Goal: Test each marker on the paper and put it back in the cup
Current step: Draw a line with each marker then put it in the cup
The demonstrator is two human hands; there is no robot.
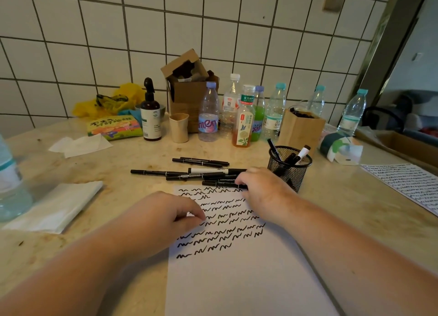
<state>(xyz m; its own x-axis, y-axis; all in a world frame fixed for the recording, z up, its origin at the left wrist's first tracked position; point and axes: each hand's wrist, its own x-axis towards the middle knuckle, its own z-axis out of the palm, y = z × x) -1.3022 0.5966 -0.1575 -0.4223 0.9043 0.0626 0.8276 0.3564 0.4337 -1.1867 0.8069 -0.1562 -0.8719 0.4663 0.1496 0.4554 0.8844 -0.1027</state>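
Head view: left hand [166, 212] loosely curled, fingertips pressing paper [237, 268]; right hand [258, 190] grasping black marker [220, 184] beside mesh cup [288, 171].

You have a beige, mottled stone countertop [123, 154] against a white tiled wall. On it in front of you lies a white paper sheet [237, 275] covered in black squiggles, with loose black markers [189, 173] scattered just beyond it and a black wire-mesh cup [288, 171] at their right. Along the back stand clear plastic bottles [208, 116], a brown cardboard box [187, 95], a tan cup [179, 130] and a dark pump bottle [150, 116]. Folded white tissues [54, 206] lie at your left.
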